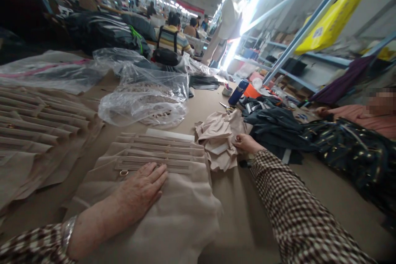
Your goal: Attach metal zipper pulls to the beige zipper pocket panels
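My left hand lies flat, fingers stretched out, on a stack of beige fabric panels. The panels overlap in steps, and each visible upper edge bears a long zipped opening with a small gold-coloured pull. A gold-coloured ring rests on the top panel, left of my fingertips. Further right, my right hand has its fingers pinched at the edge of a crumpled pile of beige fabric pieces. The fingertips are partly hidden in the cloth.
More beige panels overlap at the left. Clear plastic bags lie behind the stack. Scissors, a blue bottle and dark fabric stand or lie beyond my right hand. Another person is at the right edge.
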`<control>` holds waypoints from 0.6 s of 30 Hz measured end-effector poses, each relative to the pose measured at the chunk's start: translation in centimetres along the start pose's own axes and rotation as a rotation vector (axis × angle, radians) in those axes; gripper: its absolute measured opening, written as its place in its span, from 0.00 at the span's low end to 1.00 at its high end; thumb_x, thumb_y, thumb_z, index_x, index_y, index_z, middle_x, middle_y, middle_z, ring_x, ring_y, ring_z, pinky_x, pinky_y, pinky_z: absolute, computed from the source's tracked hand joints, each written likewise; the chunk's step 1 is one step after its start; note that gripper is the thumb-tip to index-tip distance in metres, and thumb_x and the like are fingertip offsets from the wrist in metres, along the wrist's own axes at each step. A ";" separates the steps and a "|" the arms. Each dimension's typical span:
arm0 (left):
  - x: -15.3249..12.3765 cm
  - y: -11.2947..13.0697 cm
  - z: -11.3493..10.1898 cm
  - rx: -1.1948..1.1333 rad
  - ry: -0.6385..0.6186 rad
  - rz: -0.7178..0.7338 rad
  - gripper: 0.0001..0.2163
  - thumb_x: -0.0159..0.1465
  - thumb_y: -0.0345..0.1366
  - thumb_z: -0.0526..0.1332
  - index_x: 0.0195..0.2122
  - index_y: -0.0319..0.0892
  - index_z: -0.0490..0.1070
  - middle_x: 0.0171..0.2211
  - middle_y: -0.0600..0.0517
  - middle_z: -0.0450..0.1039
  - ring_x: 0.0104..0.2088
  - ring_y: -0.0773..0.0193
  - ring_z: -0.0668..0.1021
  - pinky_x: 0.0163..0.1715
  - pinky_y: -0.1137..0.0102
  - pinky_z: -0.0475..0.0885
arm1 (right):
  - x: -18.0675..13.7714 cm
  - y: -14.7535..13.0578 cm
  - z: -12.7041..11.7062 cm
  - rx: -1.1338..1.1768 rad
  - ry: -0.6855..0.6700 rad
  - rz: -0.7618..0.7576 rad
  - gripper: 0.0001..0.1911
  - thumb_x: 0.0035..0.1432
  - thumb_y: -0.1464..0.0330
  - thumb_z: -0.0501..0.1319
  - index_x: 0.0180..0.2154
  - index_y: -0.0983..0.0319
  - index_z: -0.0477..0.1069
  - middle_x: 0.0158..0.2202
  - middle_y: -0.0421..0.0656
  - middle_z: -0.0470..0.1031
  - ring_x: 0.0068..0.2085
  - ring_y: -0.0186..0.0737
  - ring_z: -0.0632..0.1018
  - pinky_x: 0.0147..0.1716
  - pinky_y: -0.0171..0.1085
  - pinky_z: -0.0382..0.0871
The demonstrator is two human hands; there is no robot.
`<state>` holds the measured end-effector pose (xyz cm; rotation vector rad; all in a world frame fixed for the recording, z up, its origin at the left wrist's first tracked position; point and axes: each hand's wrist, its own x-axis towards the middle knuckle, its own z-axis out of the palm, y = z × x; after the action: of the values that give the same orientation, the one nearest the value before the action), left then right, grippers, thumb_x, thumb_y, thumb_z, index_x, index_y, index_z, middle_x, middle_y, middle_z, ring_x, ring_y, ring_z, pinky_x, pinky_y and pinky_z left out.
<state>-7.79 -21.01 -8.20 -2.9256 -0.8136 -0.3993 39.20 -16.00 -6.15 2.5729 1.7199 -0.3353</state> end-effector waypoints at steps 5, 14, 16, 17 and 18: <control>0.0 -0.1 0.6 -0.013 0.035 -0.012 0.18 0.68 0.30 0.51 0.54 0.39 0.74 0.57 0.42 0.72 0.55 0.49 0.74 0.58 0.54 0.66 | -0.9 2.5 -0.7 0.266 0.075 0.041 0.13 0.65 0.61 0.61 0.45 0.65 0.72 0.42 0.43 0.75 0.39 0.38 0.77 0.39 0.41 0.75; -0.5 -0.1 1.2 0.030 0.040 -0.015 0.18 0.67 0.29 0.52 0.55 0.40 0.74 0.58 0.44 0.71 0.58 0.49 0.72 0.60 0.54 0.65 | -6.9 5.8 -1.8 0.965 0.493 0.073 0.23 0.62 0.68 0.39 0.44 0.63 0.71 0.37 0.50 0.78 0.43 0.43 0.79 0.46 0.44 0.76; -0.7 -0.3 1.6 0.035 0.044 -0.004 0.18 0.67 0.30 0.53 0.56 0.40 0.73 0.59 0.44 0.71 0.58 0.48 0.71 0.60 0.53 0.64 | -9.5 7.1 -0.3 1.123 0.577 0.175 0.19 0.58 0.67 0.44 0.41 0.61 0.71 0.32 0.47 0.76 0.39 0.43 0.80 0.45 0.43 0.76; -0.8 -0.4 1.7 0.029 0.055 0.007 0.18 0.67 0.31 0.53 0.56 0.40 0.73 0.59 0.44 0.71 0.58 0.48 0.71 0.60 0.53 0.64 | -10.8 7.9 0.5 1.149 0.601 0.215 0.16 0.56 0.66 0.46 0.39 0.60 0.70 0.30 0.46 0.75 0.37 0.44 0.80 0.43 0.43 0.77; -0.9 -0.5 1.9 0.022 0.070 0.019 0.18 0.67 0.31 0.53 0.57 0.40 0.73 0.59 0.44 0.71 0.58 0.48 0.71 0.60 0.53 0.64 | -12.1 8.6 1.2 1.128 0.611 0.240 0.14 0.55 0.65 0.49 0.38 0.60 0.70 0.29 0.45 0.74 0.35 0.45 0.79 0.41 0.44 0.78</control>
<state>-8.36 -20.72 -10.25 -2.8790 -0.7752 -0.4844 42.47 -30.55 -5.80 3.9947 1.5533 -0.7334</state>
